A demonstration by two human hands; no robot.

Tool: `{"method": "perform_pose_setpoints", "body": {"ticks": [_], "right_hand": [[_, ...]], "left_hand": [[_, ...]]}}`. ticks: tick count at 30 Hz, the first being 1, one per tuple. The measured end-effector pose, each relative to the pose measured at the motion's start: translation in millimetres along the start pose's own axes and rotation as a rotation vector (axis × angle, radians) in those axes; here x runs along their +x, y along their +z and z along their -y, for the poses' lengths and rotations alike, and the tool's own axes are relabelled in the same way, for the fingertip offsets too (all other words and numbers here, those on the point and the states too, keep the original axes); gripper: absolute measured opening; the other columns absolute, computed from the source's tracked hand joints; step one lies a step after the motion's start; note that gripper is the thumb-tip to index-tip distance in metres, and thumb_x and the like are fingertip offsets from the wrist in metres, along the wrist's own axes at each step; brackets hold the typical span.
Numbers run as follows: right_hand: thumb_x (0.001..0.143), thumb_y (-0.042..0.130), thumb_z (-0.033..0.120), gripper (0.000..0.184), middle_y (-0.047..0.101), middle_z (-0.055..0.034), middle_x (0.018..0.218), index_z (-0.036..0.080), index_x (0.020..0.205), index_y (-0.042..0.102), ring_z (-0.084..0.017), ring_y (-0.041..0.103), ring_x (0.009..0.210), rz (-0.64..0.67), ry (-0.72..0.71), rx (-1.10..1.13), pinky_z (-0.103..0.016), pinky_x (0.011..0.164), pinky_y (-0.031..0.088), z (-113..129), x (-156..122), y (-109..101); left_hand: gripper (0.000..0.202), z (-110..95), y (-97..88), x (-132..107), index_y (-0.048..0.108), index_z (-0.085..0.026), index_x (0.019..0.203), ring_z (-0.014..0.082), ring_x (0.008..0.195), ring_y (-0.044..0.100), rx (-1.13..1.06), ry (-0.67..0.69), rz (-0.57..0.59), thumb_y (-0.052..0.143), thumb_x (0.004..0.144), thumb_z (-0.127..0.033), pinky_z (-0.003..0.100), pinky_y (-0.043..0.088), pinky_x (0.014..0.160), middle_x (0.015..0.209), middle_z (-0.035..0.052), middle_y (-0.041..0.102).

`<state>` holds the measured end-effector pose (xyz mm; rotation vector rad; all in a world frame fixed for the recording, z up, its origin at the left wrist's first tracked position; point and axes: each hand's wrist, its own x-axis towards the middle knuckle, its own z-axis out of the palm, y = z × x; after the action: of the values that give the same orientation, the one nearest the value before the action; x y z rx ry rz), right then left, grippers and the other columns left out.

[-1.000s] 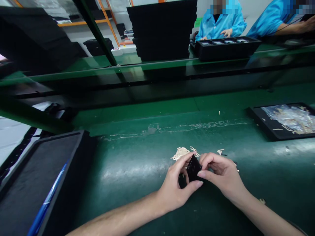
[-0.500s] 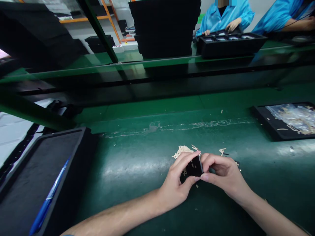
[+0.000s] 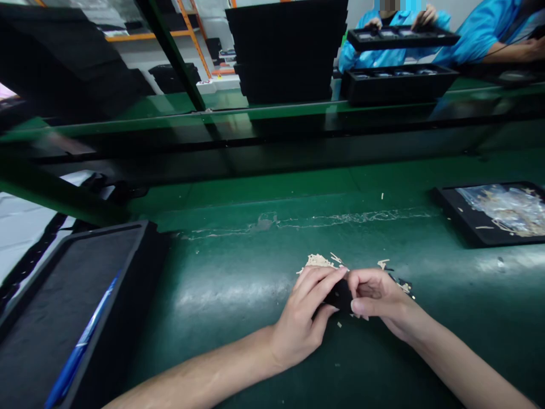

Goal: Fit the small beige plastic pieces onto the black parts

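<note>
Left hand [image 3: 296,321] and right hand [image 3: 378,298] are both curling closed, pinching a small black flat piece [image 3: 339,296] between them, just above the dark green counter [image 3: 238,255], pale beige scraps [image 3: 318,261] lying at 12 o'clock.

**No legible markings**

No words, labels, brands, numbers or signs can be read in this view: the black piece [image 3: 339,295] shows no print, the black tray [image 3: 398,85] none either, and the pale streaks on the green bench mat [image 3: 238,196] are scuffs, not lettering
</note>
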<state>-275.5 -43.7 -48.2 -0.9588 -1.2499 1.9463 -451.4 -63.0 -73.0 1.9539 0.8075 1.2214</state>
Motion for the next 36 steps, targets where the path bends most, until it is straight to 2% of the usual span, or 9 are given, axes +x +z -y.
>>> {"method": "perform_pose_setpoints", "body": {"ticks": [3,6,8,12,16,23,30,36], "right_hand": [[0.078,0.063,0.04,0.03,0.051,0.0006,0.055,0.015,0.062,0.054,-0.009,0.044,0.05,-0.046,-0.02,-0.002,-0.021,0.047,0.033,-1.3,1.2,-2.8],[0.084,0.054,0.045,0.035,0.052,-0.0008,0.057,0.015,0.065,0.057,-0.011,0.045,0.052,-0.093,-0.116,-0.066,-0.023,0.049,0.035,-0.5,1.8,-7.6],[0.08,0.058,0.046,0.033,0.053,-0.0011,0.059,0.015,0.067,0.058,-0.011,0.045,0.053,-0.118,-0.168,-0.173,-0.024,0.05,0.036,2.1,1.5,-10.8],[0.071,0.071,0.037,0.025,0.053,0.0003,0.061,0.016,0.067,0.058,-0.011,0.044,0.055,-0.141,-0.216,-0.459,-0.024,0.053,0.036,7.6,0.6,-13.0],[0.07,0.072,0.037,0.027,0.051,0.0018,0.058,0.017,0.064,0.056,-0.01,0.042,0.052,-0.159,-0.208,-0.559,-0.024,0.051,0.035,7.2,1.9,-11.4],[0.068,0.074,0.036,0.028,0.049,0.0032,0.057,0.017,0.063,0.054,-0.01,0.043,0.051,-0.216,-0.244,-0.555,-0.024,0.05,0.036,-0.1,5.3,-9.6],[0.082,0.059,0.031,0.022,0.047,0.0029,0.058,0.019,0.065,0.05,-0.011,0.044,0.052,-0.282,-0.355,-0.767,-0.024,0.052,0.036,-5.6,1.6,-2.5],[0.091,0.043,0.027,0.031,0.052,0.0,0.058,0.019,0.062,0.05,-0.012,0.049,0.054,-0.306,-0.461,-0.863,-0.026,0.055,0.036,-2.5,-2.3,-1.5]], "left_hand": [[0.055,-0.7,0.5,-0.2,0.037,-0.024,0.133,0.0203,0.104,0.049,0.013,-0.044,0.014,0.057,0.082,-0.014,0.037,0.038,0.091,0.115,0.0077,0.055],[0.055,-2.1,1.2,0.6,0.039,-0.024,0.131,0.0203,0.1,0.051,0.072,-0.131,-0.015,0.06,0.08,-0.018,0.037,0.038,0.088,0.109,0.0062,0.058],[0.052,-3.1,1.5,1.7,0.043,-0.024,0.127,0.0201,0.096,0.051,0.122,-0.194,-0.055,0.062,0.079,-0.02,0.037,0.038,0.085,0.105,0.0059,0.059],[0.047,-4.5,1.7,2.9,0.048,-0.022,0.121,0.0203,0.091,0.052,0.159,-0.259,-0.112,0.064,0.077,-0.021,0.036,0.04,0.081,0.101,0.0063,0.059],[0.046,-4.9,1.8,2.5,0.047,-0.021,0.121,0.0205,0.091,0.054,0.14,-0.237,-0.107,0.063,0.077,-0.022,0.037,0.041,0.08,0.102,0.0067,0.06],[0.046,-4.0,2.6,0.7,0.046,-0.02,0.122,0.0212,0.094,0.054,0.131,-0.208,-0.106,0.06,0.078,-0.019,0.037,0.044,0.081,0.105,0.0082,0.06],[0.046,-2.2,4.2,1.4,0.048,-0.021,0.12,0.0208,0.097,0.055,0.154,-0.229,-0.12,0.057,0.076,-0.011,0.037,0.044,0.083,0.105,0.0073,0.06],[0.046,-3.0,3.7,2.9,0.048,-0.02,0.121,0.0221,0.103,0.054,0.129,-0.253,-0.103,0.058,0.076,-0.014,0.04,0.042,0.091,0.113,0.0082,0.06]]}}
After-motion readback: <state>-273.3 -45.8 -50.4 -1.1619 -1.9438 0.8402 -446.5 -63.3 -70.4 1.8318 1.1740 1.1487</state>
